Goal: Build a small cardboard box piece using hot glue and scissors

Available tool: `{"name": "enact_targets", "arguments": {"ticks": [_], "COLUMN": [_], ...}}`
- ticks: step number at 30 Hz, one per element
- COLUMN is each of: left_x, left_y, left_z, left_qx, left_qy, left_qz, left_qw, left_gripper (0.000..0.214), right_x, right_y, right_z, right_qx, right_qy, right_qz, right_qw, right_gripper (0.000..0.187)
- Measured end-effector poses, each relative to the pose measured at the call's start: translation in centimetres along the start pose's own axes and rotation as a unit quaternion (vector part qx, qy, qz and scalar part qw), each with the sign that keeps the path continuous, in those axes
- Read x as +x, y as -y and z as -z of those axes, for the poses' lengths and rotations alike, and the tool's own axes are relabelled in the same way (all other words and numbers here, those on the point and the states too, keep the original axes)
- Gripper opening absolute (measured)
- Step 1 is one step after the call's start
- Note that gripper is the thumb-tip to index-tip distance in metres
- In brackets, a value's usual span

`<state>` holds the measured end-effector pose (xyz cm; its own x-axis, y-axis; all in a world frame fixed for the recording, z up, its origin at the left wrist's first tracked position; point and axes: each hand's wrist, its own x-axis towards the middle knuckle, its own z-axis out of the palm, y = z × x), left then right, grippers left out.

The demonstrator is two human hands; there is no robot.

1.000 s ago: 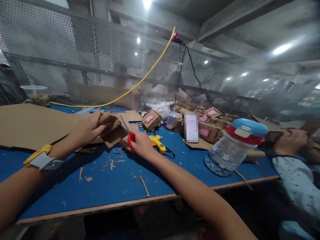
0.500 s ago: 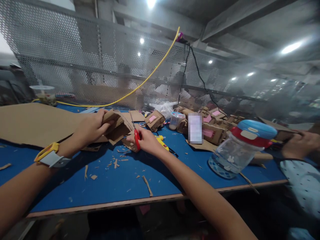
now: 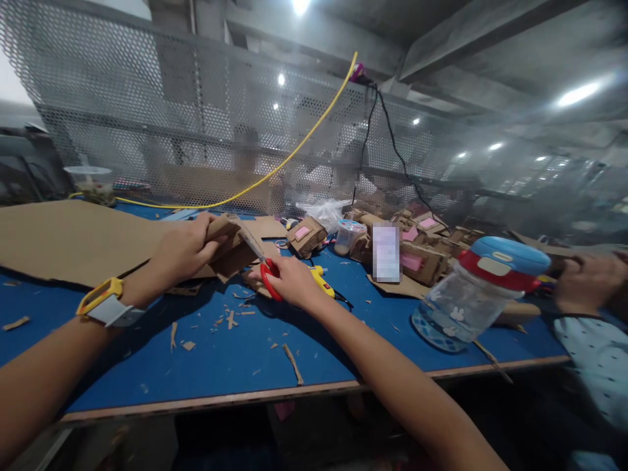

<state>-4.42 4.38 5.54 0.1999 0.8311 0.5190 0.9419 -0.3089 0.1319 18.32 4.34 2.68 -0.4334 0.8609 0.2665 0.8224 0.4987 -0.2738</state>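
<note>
My left hand (image 3: 189,245) is closed on a folded piece of cardboard (image 3: 233,252), raised above the blue table. A yellow and grey watch is on that wrist. My right hand (image 3: 292,281) grips red-handled scissors (image 3: 269,280), whose blades lie along the upper right edge of the cardboard piece. Whether the blades have cut into it I cannot make out. Just right of my right hand lies a yellow glue gun (image 3: 321,281), partly hidden by it. A small cardboard box with a pink patch (image 3: 307,237) sits behind.
A large cardboard sheet (image 3: 73,242) covers the left. Cardboard scraps (image 3: 231,319) litter the blue table (image 3: 196,373). On the right stand a phone (image 3: 386,253), a cardboard build (image 3: 426,261) and a water bottle (image 3: 471,301). A co-worker's hand (image 3: 583,281) is far right.
The scissors have swung from pointing upward to leaning left along the cardboard's edge. My left hand still holds the cardboard. The whole view has shifted slightly.
</note>
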Motion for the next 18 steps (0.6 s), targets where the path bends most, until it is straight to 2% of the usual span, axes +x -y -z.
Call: {"name": "enact_targets", "arguments": {"ticks": [5,13,16,18], "left_x": [0.21,0.31,0.34,0.29], "left_y": [0.26,0.37,0.42,0.21], "left_z": [-0.30,-0.47,-0.59,-0.71], "left_qx": [-0.016,-0.015,-0.008,0.004], "left_qy": [0.005,0.008,0.023,0.002], "left_qz": [0.003,-0.003,0.007,0.004], "left_qw": [1.000,1.000,1.000,1.000], "left_gripper": [0.032,0.028,0.032,0.041], "right_x": [0.08,0.09,0.04,0.24], "right_y": [-0.13,0.18,0.30,0.28], "right_z": [0.35,0.80,0.60,0.15], "right_qx": [-0.030,-0.077,-0.066,-0.033], "right_qy": [0.014,0.004,0.001,-0.003], "right_qz": [0.007,-0.019,-0.021,-0.029], "right_qw": [0.999,0.997,0.998,0.999], "right_gripper": [0.045,0.049,0.047,0.049]}}
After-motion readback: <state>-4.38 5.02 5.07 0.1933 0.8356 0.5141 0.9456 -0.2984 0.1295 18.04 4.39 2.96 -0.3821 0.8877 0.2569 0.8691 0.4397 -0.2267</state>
